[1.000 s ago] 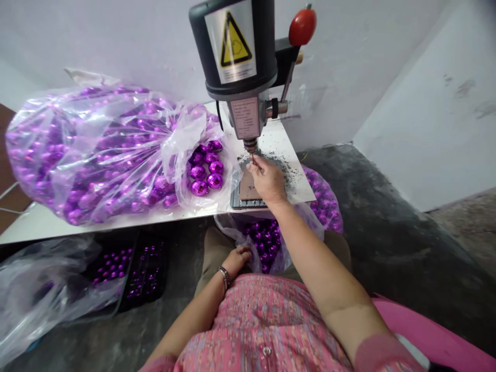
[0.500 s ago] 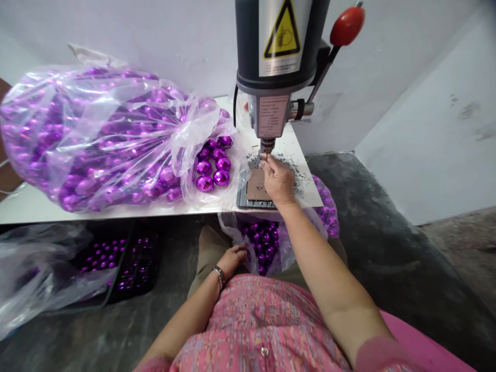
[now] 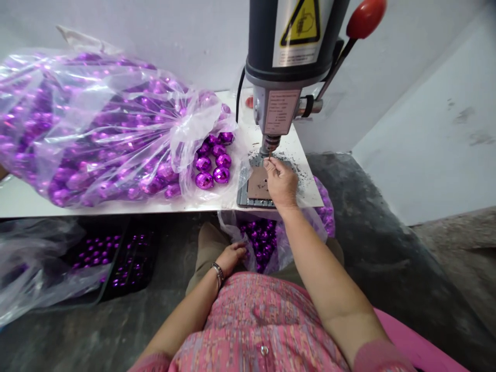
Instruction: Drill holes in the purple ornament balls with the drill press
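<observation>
My right hand (image 3: pixel 283 185) is at the drill press (image 3: pixel 267 62), thumb and fingertips pinched on the thin drill bit (image 3: pixel 270 154) just under the chuck (image 3: pixel 271 142). Below that hand, a brown board (image 3: pixel 256 187) with a small dark hole lies on the grey base plate (image 3: pixel 242 198), with dark shavings around. My left hand (image 3: pixel 233 256) rests on my thigh, fingers loosely stretched out and nothing seen in them. Its fingertips reach the edge of an open clear plastic bag (image 3: pixel 284 250) between my legs, which holds shiny purple faceted balls (image 3: pixel 263 240).
A big clear bag (image 3: pixel 104 134) of purple balls fills the left of the white table (image 3: pixel 23 199); several balls (image 3: pixel 221 174) show at its mouth. Under the table stands a dark crate (image 3: pixel 104 297) with more balls. The red-knobbed lever (image 3: pixel 366 18) juts out at right.
The view has shifted slightly, so the drill press appears further right and higher. My right hand stays pinched at the drill bit, its fingertips a little lower. My left hand has barely moved.
</observation>
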`<state>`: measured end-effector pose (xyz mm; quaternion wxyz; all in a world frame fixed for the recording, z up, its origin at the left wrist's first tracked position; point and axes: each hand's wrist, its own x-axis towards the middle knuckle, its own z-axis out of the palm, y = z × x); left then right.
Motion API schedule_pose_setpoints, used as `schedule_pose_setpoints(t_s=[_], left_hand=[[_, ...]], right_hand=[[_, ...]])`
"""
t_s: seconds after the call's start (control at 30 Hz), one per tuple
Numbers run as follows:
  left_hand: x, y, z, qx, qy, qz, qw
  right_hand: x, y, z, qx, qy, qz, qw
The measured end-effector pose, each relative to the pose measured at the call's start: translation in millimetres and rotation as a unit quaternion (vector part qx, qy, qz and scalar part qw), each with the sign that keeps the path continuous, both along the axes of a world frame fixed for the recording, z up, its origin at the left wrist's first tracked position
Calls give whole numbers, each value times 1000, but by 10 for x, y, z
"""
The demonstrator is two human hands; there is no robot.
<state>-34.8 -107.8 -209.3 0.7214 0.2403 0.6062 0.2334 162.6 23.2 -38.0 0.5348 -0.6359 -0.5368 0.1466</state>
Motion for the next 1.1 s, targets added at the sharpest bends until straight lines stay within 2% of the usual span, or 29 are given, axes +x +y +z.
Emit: schedule_pose_setpoints(t_s=[0.3,0.57,0.73,0.93,1.1], left_hand=[[8,2,35,-6,-1,2,1000],[-7,4,31,-5,-10,1,1000],[12,6,51,-5,-18,6,1000],[2,-6,68,-4,-17,10,1000],[5,-8,72,-6,-16,12,1000]], right_hand=[[21,-28,8,-18,-9,-15,1000],[11,-71,27,-40,33,-11,999],[-45,-95,59,-58,95,-2,994],[-131,-79,20,-92,199,19,976],[-146,-99,55,-88,248,12,965]])
